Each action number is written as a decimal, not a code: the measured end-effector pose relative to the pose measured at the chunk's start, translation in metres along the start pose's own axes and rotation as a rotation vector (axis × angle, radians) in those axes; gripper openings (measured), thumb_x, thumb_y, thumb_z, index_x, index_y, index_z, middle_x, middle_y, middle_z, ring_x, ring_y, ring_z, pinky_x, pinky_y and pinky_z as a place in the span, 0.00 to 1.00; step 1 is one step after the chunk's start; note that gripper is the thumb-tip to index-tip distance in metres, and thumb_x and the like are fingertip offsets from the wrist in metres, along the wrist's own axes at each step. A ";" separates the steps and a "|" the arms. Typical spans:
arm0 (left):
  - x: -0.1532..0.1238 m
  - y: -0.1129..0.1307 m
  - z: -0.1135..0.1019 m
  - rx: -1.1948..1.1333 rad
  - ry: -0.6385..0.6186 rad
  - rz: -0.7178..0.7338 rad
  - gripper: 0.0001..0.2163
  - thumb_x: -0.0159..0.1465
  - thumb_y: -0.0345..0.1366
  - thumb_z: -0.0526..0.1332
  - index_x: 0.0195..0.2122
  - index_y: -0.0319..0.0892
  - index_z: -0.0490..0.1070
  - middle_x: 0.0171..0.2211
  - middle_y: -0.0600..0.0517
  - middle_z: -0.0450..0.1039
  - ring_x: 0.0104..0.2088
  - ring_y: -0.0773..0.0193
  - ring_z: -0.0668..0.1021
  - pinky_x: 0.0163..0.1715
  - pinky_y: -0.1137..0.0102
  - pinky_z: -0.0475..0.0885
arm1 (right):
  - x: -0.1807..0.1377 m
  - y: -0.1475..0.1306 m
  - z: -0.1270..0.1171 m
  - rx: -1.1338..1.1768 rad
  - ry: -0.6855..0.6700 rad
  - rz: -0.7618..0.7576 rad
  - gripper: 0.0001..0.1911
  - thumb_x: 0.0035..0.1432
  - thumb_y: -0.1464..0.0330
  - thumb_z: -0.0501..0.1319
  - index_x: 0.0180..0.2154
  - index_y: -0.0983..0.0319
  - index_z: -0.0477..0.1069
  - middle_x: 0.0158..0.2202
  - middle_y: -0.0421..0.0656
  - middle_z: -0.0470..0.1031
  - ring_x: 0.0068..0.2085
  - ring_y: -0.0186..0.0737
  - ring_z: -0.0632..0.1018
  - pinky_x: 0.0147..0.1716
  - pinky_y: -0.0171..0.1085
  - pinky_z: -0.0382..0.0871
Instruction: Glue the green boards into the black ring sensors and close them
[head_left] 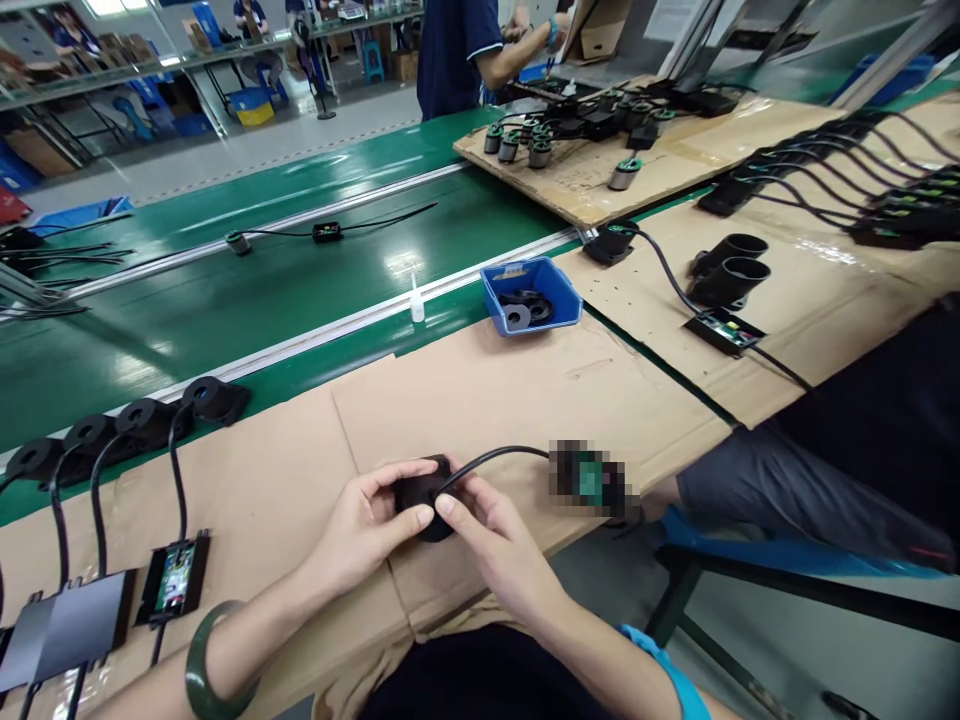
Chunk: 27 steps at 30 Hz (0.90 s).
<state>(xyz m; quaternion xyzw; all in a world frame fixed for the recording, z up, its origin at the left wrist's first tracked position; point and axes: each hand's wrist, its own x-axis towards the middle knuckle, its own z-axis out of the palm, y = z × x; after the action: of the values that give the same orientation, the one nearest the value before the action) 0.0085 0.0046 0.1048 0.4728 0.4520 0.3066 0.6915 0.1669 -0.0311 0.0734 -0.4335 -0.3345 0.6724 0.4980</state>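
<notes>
Both of my hands are closed on a black plastic housing [421, 492] above the cardboard-covered bench. My left hand [375, 515] grips its left side, with the thumb on the near face and fingers along the top. My right hand [491, 525] holds the right side, its thumb tip pressed beside the spot where a black cable [510, 450] enters. That cable arcs right to a dark case with a green board [591, 482], pixelated in the view. The fingers cover much of the housing.
A blue bin [532, 300] with black rings and a small white bottle [417, 300] stand beyond. Several finished-looking black housings [214, 400] with cables line the left, near an open circuit case [176, 580]. Another person's leg [817, 490] is at right; black tubes [739, 280] stand there.
</notes>
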 end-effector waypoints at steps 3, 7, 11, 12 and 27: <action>-0.007 0.002 0.002 0.231 -0.005 0.082 0.19 0.56 0.33 0.68 0.49 0.41 0.76 0.52 0.43 0.72 0.55 0.50 0.74 0.56 0.59 0.69 | -0.007 0.005 -0.004 -0.185 -0.024 -0.043 0.32 0.55 0.45 0.62 0.54 0.58 0.74 0.55 0.49 0.75 0.60 0.55 0.70 0.63 0.55 0.58; -0.010 0.006 0.001 0.510 -0.051 0.124 0.19 0.57 0.29 0.63 0.51 0.45 0.76 0.50 0.44 0.71 0.53 0.51 0.74 0.55 0.59 0.68 | -0.013 0.016 -0.008 -0.446 0.023 -0.094 0.29 0.61 0.48 0.57 0.56 0.58 0.72 0.54 0.52 0.76 0.61 0.57 0.70 0.63 0.58 0.57; -0.009 0.004 0.000 0.526 -0.037 0.129 0.18 0.58 0.31 0.64 0.50 0.48 0.77 0.48 0.45 0.72 0.54 0.50 0.72 0.54 0.60 0.68 | -0.013 0.021 -0.007 -0.454 0.019 -0.155 0.27 0.64 0.51 0.55 0.58 0.57 0.70 0.53 0.51 0.77 0.60 0.55 0.71 0.62 0.54 0.60; -0.008 0.003 0.000 0.523 -0.027 0.133 0.17 0.57 0.31 0.65 0.49 0.48 0.78 0.48 0.45 0.72 0.54 0.50 0.73 0.53 0.59 0.69 | -0.012 0.022 -0.006 -0.444 0.022 -0.162 0.27 0.64 0.51 0.55 0.58 0.58 0.70 0.52 0.51 0.77 0.59 0.55 0.71 0.61 0.55 0.61; 0.007 0.000 -0.015 0.050 -0.075 -0.091 0.23 0.55 0.44 0.72 0.50 0.40 0.75 0.53 0.43 0.76 0.52 0.49 0.77 0.52 0.59 0.72 | 0.015 0.000 -0.015 -0.183 -0.157 0.001 0.20 0.54 0.57 0.68 0.44 0.62 0.75 0.45 0.47 0.80 0.50 0.51 0.78 0.53 0.48 0.72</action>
<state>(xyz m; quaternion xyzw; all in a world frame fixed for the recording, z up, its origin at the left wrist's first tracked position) -0.0018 0.0165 0.1004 0.4801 0.4544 0.2457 0.7090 0.1788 -0.0165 0.0642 -0.4234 -0.4322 0.6713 0.4282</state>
